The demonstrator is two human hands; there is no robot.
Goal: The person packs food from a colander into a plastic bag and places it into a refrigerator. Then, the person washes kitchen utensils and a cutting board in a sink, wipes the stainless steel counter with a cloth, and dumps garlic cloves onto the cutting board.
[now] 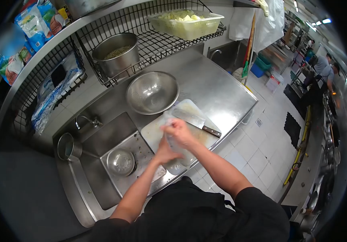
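Centrally, two bare hands work close together over a pale cutting board (pixel 151 131) on a steel counter (pixel 226 86). Between and just below them is a piece of clear plastic (pixel 187 156), perhaps a thin bag; motion blur softens its edges, and whether it holds anything is impossible to tell. The right hand (pixel 180 133), the higher one, has its fingers curled together and seemingly clamped on the plastic's upper part. The left hand (pixel 166 153) sits just under it, thumb spread apart from its fingers beside the plastic; whether those fingertips press on it cannot be told.

The plastic looks light, limp and easily crumpled, and probably slippery if wet. Its thin film could tear under a sharp pull, so a gathered edge near the top seems the surest hold, with an open palm steadying the loose part below.

A broad-bladed knife (pixel 193 120) with a dark handle lies flat on the board, beyond the right hand, its handle toward the counter's front edge. A large metal bowl (pixel 151 92) stands behind the board. To the left is a sink (pixel 111 129) with a smaller metal bowl (pixel 120 162) in it. On the wire rack above are a deep pot (pixel 119 62) and a white basket (pixel 185 29) of pale pieces.
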